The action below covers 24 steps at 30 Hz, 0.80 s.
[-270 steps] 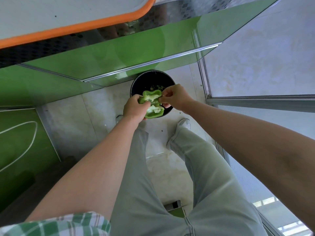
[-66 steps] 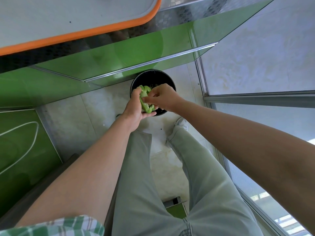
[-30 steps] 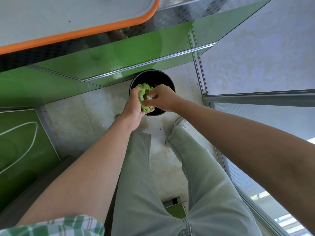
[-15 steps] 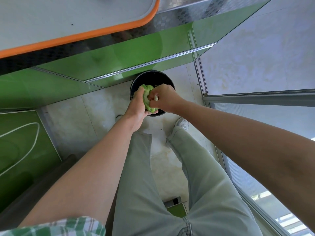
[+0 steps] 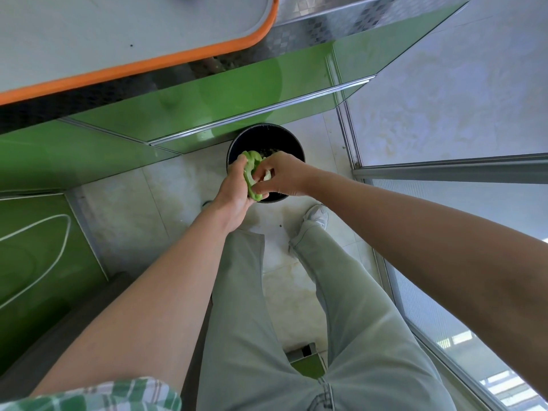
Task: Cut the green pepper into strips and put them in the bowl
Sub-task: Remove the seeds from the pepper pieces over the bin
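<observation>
the left hand point(image 5: 234, 189) has its grip closed round a pepper half point(image 5: 251, 175), open side turned toward the right hand point(image 5: 281, 175), whose fingertips point(image 5: 258, 189) pinch at the pale core inside. both are over a black bin point(image 5: 292, 140) on the floor. this looks like seeding only: no strips cut, no knife or bowl in view, so most of the task is left.

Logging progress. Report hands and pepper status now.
Left hand grip on green pepper. Right hand picking inside it, over black bin. No strips cut. Nothing blocking.
</observation>
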{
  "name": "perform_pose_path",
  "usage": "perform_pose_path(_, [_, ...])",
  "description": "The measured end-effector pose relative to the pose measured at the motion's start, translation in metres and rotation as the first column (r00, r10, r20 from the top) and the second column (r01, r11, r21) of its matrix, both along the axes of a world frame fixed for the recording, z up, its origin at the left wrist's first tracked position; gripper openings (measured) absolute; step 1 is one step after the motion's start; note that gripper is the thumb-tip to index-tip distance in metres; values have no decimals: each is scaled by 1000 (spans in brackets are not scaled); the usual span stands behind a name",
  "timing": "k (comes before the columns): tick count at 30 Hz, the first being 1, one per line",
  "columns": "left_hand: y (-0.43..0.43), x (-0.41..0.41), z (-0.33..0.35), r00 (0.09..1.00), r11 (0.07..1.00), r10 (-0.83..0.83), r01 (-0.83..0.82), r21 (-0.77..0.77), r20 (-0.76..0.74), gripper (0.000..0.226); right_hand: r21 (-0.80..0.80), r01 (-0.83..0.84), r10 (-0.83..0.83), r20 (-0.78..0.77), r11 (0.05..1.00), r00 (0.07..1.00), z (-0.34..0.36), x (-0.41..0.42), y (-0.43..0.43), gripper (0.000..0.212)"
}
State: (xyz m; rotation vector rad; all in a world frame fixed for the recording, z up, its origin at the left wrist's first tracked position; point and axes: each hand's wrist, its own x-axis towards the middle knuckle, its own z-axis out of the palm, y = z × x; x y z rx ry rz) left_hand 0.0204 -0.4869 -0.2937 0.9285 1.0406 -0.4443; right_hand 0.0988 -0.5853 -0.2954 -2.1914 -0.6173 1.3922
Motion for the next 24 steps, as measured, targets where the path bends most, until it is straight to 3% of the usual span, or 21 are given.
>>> perform_pose_path(9, [-5, -1, 4, 1000, 1000, 24, -24, 15, -12, 31, -73, -38, 53, 213, 997, 976, -4, -9, 6, 22])
perform_pose_path(13, [-1, 2, 5, 994, 993, 111, -111, 34, -20, 30, -30, 304, -297, 153, 952, 943, -9, -14, 7, 16])
perform_pose_path(15, [0, 3, 5, 992, 992, 123, -122, 42, -25, 32, 2, 520, -518, 98, 854, 850, -15, -12, 5, 19])
perform_pose_path(17, [1, 2, 7, 989, 990, 140, -138, 35, -51, 38, -1, 624, -621, 100, 781, 777, -17, -7, 0, 20])
perform_pose_path(19, [3, 0, 6, 987, 989, 146, -144, 27, -75, 38, 2, 638, -631, 155, 770, 761, -18, -1, -6, 23])
perform_pose_path(24, [8, -1, 3, 991, 993, 112, -109, 42, -78, 39, -98, 444, -419, 203, 891, 885, -19, 4, -21, 24])
